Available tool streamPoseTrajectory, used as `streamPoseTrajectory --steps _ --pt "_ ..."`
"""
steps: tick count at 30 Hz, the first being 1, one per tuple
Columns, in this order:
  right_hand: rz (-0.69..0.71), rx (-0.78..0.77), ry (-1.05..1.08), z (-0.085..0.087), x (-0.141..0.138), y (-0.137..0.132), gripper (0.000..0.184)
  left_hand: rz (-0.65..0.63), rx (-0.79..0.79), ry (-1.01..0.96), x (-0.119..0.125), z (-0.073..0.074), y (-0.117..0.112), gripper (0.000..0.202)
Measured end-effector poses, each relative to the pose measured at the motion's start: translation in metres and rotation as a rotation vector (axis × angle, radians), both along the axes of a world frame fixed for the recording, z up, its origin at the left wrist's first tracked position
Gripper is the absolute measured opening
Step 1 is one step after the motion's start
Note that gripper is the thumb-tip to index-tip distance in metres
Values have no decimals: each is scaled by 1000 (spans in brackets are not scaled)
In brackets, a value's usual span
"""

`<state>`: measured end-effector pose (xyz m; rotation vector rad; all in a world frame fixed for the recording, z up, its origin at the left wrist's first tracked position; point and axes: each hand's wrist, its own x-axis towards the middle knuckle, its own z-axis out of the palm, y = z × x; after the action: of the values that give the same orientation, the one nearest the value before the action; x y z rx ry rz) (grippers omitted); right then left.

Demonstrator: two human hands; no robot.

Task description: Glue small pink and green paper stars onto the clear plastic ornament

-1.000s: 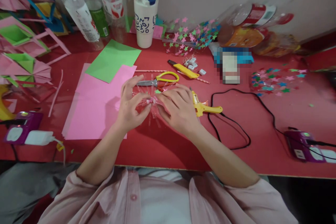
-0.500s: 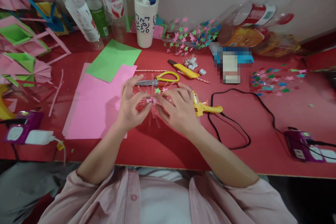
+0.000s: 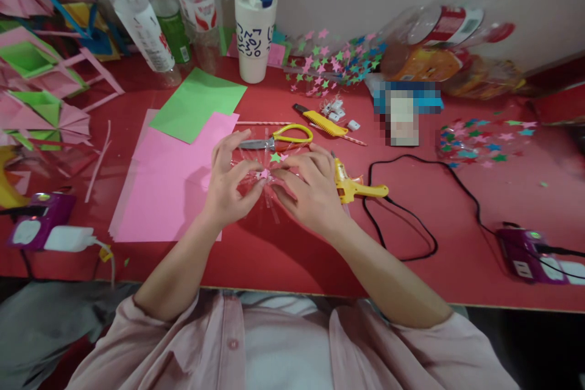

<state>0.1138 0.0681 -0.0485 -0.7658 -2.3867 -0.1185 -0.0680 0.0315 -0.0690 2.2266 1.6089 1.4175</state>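
Note:
Between my hands, low over the table, is a clear plastic piece (image 3: 270, 210) whose thin strips spread out in a fan. Several small stars sit about its middle, among them a green star (image 3: 275, 158) and a pink star (image 3: 264, 174). My left hand (image 3: 231, 186) is closed in a pinch, thumb and forefinger tips at the pink star. From the other side my right hand (image 3: 313, 189) bends its fingers in to the same middle; what lies under its fingertips is hidden. Just beyond the fingers lie yellow-handled scissors (image 3: 292, 134).
Pink sheets (image 3: 159, 195) and a green sheet (image 3: 198, 103) lie left. A yellow glue gun (image 3: 361, 187) with a looping black cord is right of my right hand. Behind are a yellow cutter (image 3: 324, 123), a white tumbler (image 3: 253, 36), bottles (image 3: 146, 30) and star piles (image 3: 333, 64).
The pink star at my left fingertips now shows more fully. Both hands keep nearly the same place, and the view has shifted very slightly.

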Motion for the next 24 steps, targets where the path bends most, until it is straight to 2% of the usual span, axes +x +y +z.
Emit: streamPoseTrajectory --steps 4,15,20,24 --pt "-16 -6 -9 -2 1 0 6 -10 6 35 0 -1 0 16" --pt "45 7 49 -6 1 0 4 -13 40 38 -1 -4 1 13" --pt "-10 -62 14 -4 1 -3 14 -15 -1 55 -2 -5 0 17" --pt "-38 -63 9 -1 1 -4 18 -17 -14 97 -1 -6 0 31"
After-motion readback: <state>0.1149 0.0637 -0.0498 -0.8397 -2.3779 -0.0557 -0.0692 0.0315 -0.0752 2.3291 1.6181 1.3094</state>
